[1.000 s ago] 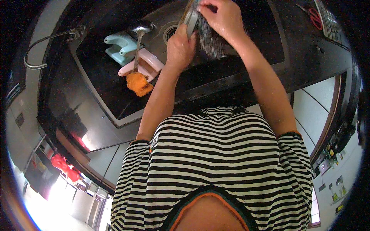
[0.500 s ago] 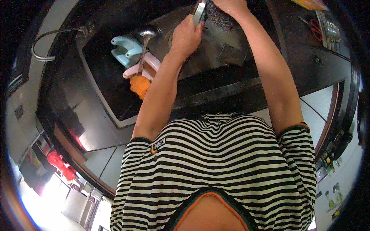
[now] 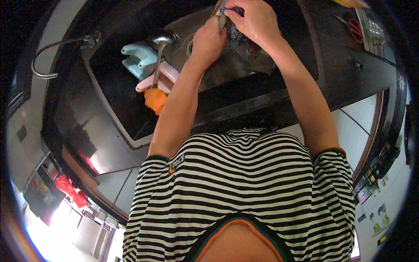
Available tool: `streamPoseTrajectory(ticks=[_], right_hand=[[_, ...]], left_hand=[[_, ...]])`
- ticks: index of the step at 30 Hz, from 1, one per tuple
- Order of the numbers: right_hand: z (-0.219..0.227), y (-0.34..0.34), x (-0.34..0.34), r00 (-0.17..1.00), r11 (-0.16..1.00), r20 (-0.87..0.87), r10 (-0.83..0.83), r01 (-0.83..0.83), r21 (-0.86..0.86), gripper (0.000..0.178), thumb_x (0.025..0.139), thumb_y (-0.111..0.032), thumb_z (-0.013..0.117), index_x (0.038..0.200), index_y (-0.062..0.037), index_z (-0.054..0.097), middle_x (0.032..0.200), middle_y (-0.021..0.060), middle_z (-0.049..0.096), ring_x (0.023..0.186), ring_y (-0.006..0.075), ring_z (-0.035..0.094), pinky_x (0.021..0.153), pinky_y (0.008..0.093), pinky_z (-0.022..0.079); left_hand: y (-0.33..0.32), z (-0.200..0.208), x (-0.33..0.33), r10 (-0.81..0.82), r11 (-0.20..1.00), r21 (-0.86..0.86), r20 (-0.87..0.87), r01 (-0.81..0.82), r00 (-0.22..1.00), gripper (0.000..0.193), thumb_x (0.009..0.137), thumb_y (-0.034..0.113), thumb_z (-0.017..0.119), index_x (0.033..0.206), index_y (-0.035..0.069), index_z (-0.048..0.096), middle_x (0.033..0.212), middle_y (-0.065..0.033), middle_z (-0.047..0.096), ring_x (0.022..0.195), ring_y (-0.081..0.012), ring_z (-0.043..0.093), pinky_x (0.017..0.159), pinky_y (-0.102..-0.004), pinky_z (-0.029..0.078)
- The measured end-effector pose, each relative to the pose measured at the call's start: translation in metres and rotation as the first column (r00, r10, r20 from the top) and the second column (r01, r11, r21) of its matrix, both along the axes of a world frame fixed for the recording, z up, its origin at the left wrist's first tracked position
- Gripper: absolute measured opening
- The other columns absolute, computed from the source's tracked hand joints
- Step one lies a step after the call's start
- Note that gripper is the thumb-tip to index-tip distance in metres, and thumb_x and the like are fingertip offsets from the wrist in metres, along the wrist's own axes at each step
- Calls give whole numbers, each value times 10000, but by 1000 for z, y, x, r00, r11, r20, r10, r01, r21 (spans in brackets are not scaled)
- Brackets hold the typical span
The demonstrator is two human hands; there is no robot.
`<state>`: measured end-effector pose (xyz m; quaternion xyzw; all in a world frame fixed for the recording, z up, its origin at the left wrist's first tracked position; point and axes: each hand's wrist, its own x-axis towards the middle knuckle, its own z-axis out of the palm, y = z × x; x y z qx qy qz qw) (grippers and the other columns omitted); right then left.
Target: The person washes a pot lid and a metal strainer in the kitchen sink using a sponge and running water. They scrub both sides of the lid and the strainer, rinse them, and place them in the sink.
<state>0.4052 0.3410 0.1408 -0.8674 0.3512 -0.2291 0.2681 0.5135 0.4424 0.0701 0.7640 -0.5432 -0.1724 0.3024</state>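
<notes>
Left hand (image 3: 210,43) grips a narrow pale item (image 3: 222,22) over the sink (image 3: 257,64). Right hand (image 3: 254,19) works at its far end — can't tell if it's gripping. Wet-looking, slip-prone: best keep left firm, right light.

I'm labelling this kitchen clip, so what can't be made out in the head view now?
In the head view:
- Pale object in the left hand: partly covered by that hand, its far end lost near the top edge.
- Drain: partly hidden by the left hand.
- Orange item: its right side hidden by the left forearm.
- Yellow item: cut off by the top edge.
</notes>
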Motion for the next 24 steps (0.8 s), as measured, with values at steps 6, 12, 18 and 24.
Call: streamPoseTrajectory(ticks=[6,12,18,24], right_hand=[[-31,-48,1,961,933,-85,-263,231,-277,275,722,-247,696,795,14,653,792,237,626,787,403,609,690,473,489],[-14,7,4,997,997,72,-41,46,-65,244,739,-238,683,758,4,662,770,217,633,781,397,612,698,479,481],[-21,-49,11,957,968,145,-251,249,36,321,808,-309,606,926,-13,646,905,223,649,905,393,609,762,443,484],[-41,-30,5,984,981,-62,-167,160,-112,312,818,-303,576,964,-32,634,944,215,634,959,384,583,832,463,461]], left_hand=[[-17,4,-2,-68,997,-38,-4,68,998,206,854,155,575,957,1,484,911,-255,591,857,-457,565,722,-511,460],[-10,-7,13,-51,994,-92,30,53,998,264,873,235,571,955,-3,490,906,-252,604,852,-451,573,734,-507,461],[-14,10,8,-48,999,16,-10,48,999,284,890,259,555,942,-12,487,921,-258,605,866,-448,573,744,-503,460],[-3,-3,12,-51,997,-67,-17,49,999,295,894,271,548,949,-13,491,946,-273,600,874,-450,574,747,-502,460]])
